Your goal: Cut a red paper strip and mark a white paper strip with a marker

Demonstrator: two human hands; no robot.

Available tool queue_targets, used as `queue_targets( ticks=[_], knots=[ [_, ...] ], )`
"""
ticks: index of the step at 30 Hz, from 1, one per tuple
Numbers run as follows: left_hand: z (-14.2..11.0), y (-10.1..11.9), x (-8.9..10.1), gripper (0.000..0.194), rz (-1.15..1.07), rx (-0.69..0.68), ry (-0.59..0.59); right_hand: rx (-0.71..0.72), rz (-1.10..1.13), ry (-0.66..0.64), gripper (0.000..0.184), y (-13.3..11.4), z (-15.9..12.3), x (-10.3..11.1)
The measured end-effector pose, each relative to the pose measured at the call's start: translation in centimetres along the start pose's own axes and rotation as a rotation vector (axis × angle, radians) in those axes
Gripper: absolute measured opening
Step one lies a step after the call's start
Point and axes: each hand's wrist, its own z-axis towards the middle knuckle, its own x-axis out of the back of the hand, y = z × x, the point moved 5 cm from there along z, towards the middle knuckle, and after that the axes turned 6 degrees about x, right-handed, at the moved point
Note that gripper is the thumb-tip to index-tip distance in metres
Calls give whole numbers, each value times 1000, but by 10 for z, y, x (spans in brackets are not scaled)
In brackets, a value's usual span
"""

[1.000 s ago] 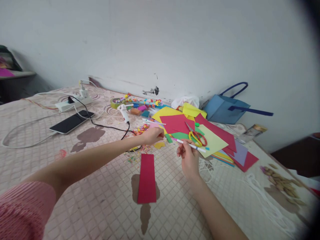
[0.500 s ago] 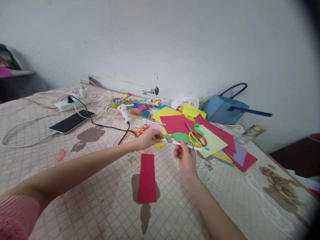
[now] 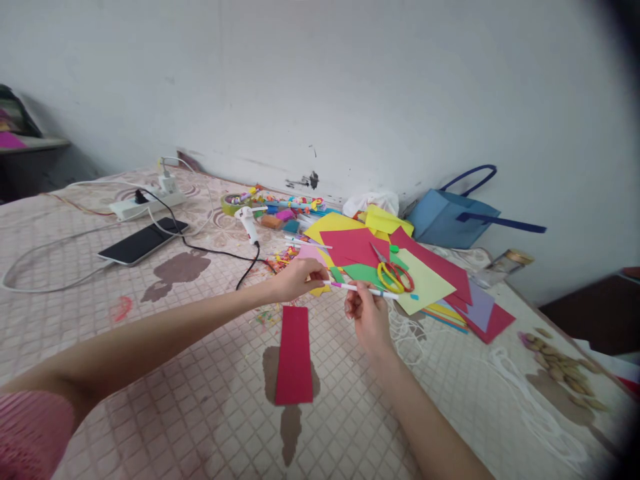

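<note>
A slim white felt-tip pen (image 3: 370, 291) with a magenta part near its left end is held level above the table. My right hand (image 3: 371, 320) is closed around its middle. My left hand (image 3: 300, 277) pinches a small white piece at the pen's left end; whether it is a cap is too small to tell. Below and between my hands lies a red paper strip (image 3: 294, 357), flat on the tiled-pattern cloth. Just behind my right hand, yellow-and-red-handled scissors (image 3: 393, 275) rest on coloured paper sheets (image 3: 425, 280).
At left are a phone (image 3: 143, 241) on a cable and a power strip (image 3: 150, 205). A white glue gun (image 3: 247, 225) trails a black cord. Tape (image 3: 231, 205) and craft bits sit at the back. A blue bag (image 3: 450, 217), jar (image 3: 505, 267), white cord (image 3: 535, 407) and peanuts (image 3: 560, 363) are at right.
My right hand and the pen have moved slightly left, bringing the pen's magenta end closer to my left fingers. My left hand stays nearly in place.
</note>
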Motion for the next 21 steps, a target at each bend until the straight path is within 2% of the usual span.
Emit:
queue_targets(
  ticks=[12,21],
  knots=[
    [-10,12,-4,4,99,-26,10,-81,18,-24,23,2,-6,-8],
    [-19,10,-12,5,124,-44,57,-36,18,-54,27,14,-15,-13]
  ],
)
